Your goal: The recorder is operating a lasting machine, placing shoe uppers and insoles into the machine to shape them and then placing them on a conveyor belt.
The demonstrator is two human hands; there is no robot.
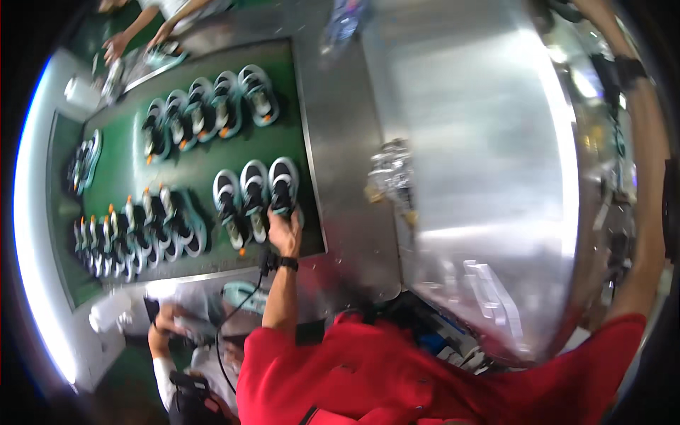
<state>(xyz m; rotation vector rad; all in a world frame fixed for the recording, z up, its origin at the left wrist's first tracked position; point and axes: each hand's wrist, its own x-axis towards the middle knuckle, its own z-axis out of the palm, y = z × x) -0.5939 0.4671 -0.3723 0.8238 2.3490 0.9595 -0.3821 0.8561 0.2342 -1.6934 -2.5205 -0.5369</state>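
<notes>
My left hand [285, 234], with a black strap at its wrist, is closed on the heel end of a black sneaker [282, 185] with a white toe rim and pale teal sole. That sneaker is the rightmost of three side by side on the green belt [191, 166]; the middle sneaker [253, 188] is close beside it. Far to the right, my right arm stretches up past a dark wrist strap. The right hand [605, 28] reaches the upper rim, its fingers cut off or too blurred to read.
Behind stands another row of sneakers [225, 106]; a longer row [138, 230] lies at left. A bare metal table [482, 127] is at right, with crumpled shiny wrapping [392, 170] by its edge. Co-workers' hands [117, 46] handle shoes at far left; another person [195, 382] sits near left.
</notes>
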